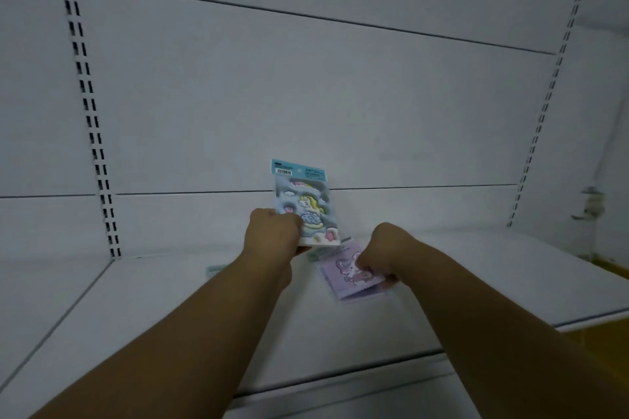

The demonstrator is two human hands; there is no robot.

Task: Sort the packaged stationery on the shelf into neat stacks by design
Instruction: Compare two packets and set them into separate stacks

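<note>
My left hand [274, 231] grips a blue unicorn sticker pack [304, 201] by its lower left edge and holds it upright above the white shelf [170, 309]. The pack has a barcode label at its top. To its right, my right hand [384, 248] pinches a small stack of purple unicorn packs [347, 274] that lies flat on the shelf. A teal pack edge [315, 254] peeks out between the two hands, mostly hidden. Another teal corner [215, 269] shows just left of my left forearm.
The white back panel [306, 95] has slotted uprights at left [90, 119] and right [544, 105]. The shelf's front edge [340, 374] runs below my forearms. A yellow surface [609, 269] shows at the far right.
</note>
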